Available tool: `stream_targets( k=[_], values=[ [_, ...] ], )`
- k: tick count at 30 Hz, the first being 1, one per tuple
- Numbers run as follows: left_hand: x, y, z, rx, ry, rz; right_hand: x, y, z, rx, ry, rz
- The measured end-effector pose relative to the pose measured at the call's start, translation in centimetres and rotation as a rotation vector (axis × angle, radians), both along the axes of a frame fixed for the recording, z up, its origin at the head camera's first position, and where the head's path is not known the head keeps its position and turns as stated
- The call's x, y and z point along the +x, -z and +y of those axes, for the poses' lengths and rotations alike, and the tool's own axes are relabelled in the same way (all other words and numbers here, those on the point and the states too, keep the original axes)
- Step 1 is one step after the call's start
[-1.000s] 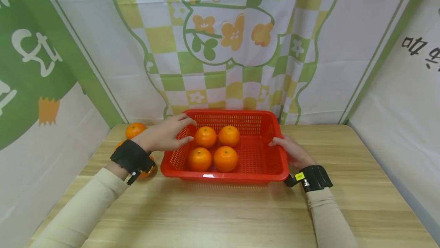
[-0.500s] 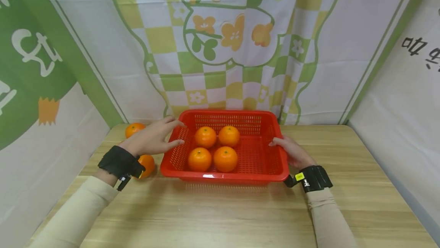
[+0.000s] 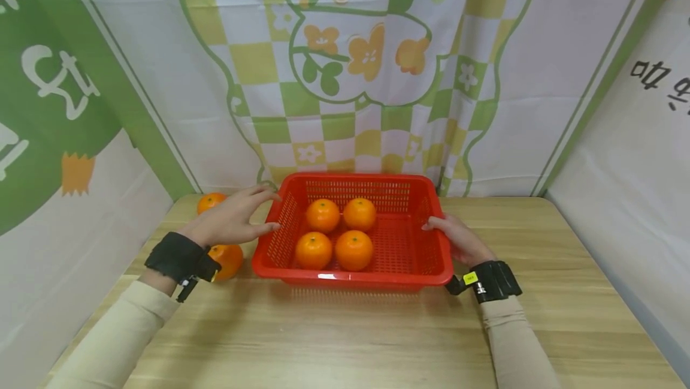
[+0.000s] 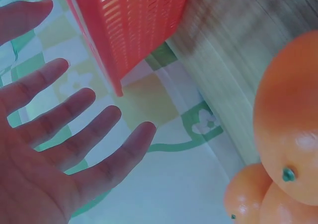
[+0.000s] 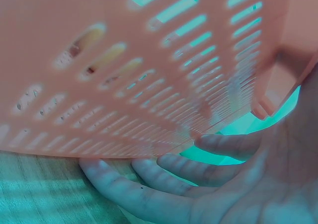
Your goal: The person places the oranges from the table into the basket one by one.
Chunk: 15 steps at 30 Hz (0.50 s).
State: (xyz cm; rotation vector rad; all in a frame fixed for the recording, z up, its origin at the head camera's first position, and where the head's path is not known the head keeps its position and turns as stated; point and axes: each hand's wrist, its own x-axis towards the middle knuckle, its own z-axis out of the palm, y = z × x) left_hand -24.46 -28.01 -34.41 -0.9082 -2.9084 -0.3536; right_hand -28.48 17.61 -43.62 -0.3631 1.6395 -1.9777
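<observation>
A red plastic basket point(image 3: 350, 278) with slotted walls stands on the table, several oranges point(image 3: 354, 250) grouped in its left half. My right hand point(image 3: 462, 240) grips its right side, thumb over the rim; in the right wrist view the fingers point(image 5: 144, 194) lie along the bottom edge of the slotted wall point(image 5: 99, 10). At the left rim, my left hand point(image 3: 229, 218) hangs with fingers spread and holds nothing. Below and behind it are more oranges: a front one point(image 3: 227, 261) and a far one point(image 3: 211, 201). In the left wrist view, a large orange point(image 4: 293, 119) overlaps two others.
The wooden table point(image 3: 345, 341) carries everything. A patterned curtain point(image 3: 334, 131) hangs right behind the basket, and cloth walls point(image 3: 620, 155) close in the sides. Black straps with small cameras wrap the left wrist point(image 3: 175, 256) and the right wrist point(image 3: 496, 281).
My left hand has drawn back leftward from over the basket to just outside its left rim. The right hand, the basket and the oranges in it have stayed put.
</observation>
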Motion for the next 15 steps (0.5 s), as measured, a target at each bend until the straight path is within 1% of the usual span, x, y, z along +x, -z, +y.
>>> stream_targets(
  k=[9, 15],
  values=[
    [0.1, 0.2, -0.8, 0.022, -0.035, -0.06, 0.1, -0.1, 0.1, -0.015, -0.005, -0.015],
    [0.3, 0.4, -1.3, 0.022, -0.05, -0.073, 0.1, -0.1, 0.1, -0.015, -0.016, -0.008]
  ],
)
